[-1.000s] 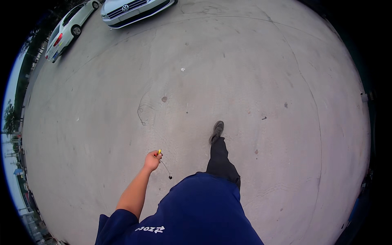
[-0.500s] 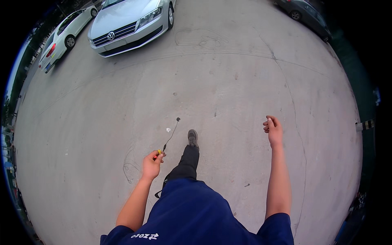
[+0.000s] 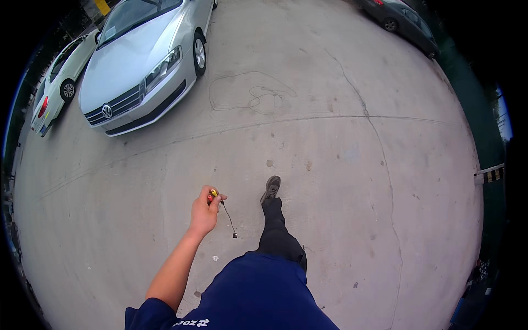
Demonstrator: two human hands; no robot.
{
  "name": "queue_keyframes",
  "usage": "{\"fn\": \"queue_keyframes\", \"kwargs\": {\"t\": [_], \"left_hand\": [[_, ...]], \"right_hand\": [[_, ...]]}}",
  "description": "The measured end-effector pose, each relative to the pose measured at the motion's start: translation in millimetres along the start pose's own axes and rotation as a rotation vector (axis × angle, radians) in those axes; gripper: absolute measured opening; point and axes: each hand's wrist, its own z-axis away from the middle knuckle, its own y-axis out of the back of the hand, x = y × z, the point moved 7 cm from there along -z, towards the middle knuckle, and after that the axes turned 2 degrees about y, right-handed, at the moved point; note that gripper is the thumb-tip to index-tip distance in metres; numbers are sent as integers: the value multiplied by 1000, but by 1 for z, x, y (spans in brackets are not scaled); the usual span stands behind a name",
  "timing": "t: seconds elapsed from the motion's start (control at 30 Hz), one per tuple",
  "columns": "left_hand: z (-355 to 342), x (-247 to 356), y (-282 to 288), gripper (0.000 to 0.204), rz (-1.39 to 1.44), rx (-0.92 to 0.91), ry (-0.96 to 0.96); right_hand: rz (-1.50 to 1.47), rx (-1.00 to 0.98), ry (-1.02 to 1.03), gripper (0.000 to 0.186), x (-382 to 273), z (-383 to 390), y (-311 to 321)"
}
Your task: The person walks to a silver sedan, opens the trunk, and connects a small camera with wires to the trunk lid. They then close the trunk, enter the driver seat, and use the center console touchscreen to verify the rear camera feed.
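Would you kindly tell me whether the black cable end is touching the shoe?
Apart: in the head view, the black cable end hangs from the left hand, with ground showing between that end and the shoe.

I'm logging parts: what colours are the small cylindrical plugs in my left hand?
One yellow plug and one red plug, clearest in the head view.

The left hand [image 3: 204, 216] holds a red plug [image 3: 210, 198] and a yellow plug [image 3: 214, 193]; a cable [image 3: 228, 213] dangles from it to a black block [image 3: 235, 235]. A shoe [image 3: 271, 188] shows right of the hand. A silver car [image 3: 132, 71], white car [image 3: 60, 80] and dark car [image 3: 406, 23] stand farther off.
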Motion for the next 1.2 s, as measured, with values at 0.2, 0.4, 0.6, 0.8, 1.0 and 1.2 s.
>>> {"fn": "queue_keyframes", "kwargs": {"t": [0.2,0.4,0.6,0.8,1.0,1.2], "left_hand": [[-259,72,-17,9,-166,-5,-55],[-515,145,-7,10,-252,14,-171],[-781,190,28,11,-120,157,-196],[-1100,260,42,11,-163,122,-337],[-1404,277,76,9,-256,88,-233],[-1689,309,107,9,-300,132,-148]], "right_hand": [[-127,40,176,31,-378,8,26],[-297,188,1013,31,-1056,189,103],[-178,190,1454,29,-1471,386,92],[-53,121,657,34,-1446,159,43],[243,-67,42,34,-1478,124,-31],[194,-50,46,30,-1795,134,-45]]}}
